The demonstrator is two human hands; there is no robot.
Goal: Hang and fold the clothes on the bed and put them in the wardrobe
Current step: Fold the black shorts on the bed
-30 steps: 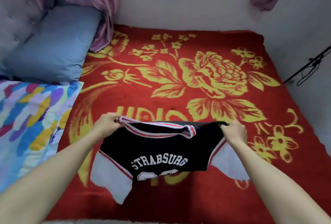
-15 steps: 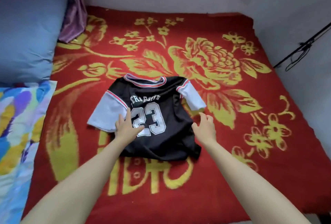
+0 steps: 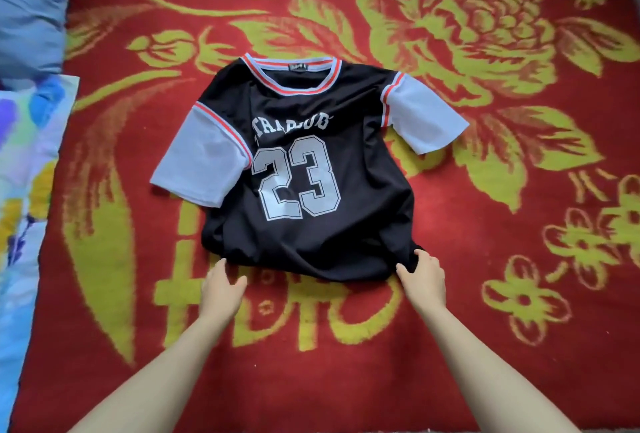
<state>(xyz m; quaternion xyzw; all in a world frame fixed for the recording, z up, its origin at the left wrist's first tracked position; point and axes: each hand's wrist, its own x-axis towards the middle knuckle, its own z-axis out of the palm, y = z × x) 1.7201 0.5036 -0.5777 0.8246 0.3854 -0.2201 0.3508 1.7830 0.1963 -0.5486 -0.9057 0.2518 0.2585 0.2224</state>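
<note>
One jersey (image 3: pixel 301 172) is lying number-side up, unfolded, on the bed (image 3: pixel 519 328). Left grip (image 3: pixel 221 288) is resting open at the hem; right grip (image 3: pixel 424 276) is pinching the hem corner. Folding is looking barely started; wardrobe step is waiting.

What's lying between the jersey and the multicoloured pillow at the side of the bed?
Only a bare stretch of the red-and-yellow blanket. The head view shows nothing else between the jersey and the multicoloured pillow.
</note>
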